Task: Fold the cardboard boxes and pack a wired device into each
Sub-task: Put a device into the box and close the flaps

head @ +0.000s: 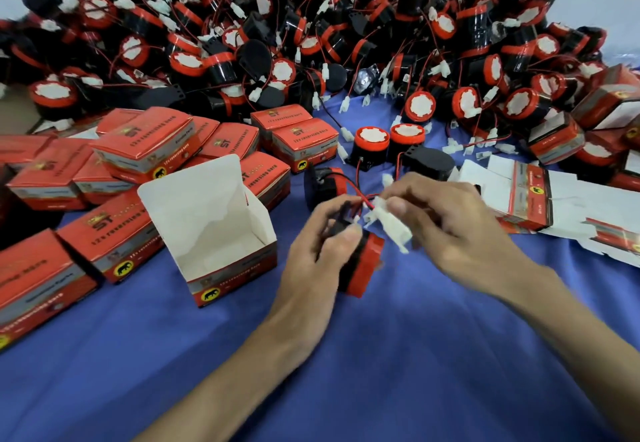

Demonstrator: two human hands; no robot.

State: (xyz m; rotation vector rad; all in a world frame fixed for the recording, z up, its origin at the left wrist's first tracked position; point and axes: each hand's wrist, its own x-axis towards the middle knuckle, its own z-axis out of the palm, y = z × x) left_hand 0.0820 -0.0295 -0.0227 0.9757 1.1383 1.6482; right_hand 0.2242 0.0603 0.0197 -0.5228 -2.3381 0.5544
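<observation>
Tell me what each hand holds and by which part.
The left hand grips the black-and-red device by its body; the right hand pinches its white connector.

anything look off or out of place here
Nothing looks damaged or spilled. The only untidy bits: one closed box lies tilted on top of the packed ones at left, and the loose devices at the back are a heap of tangled wires. The open box stands upright.
</observation>
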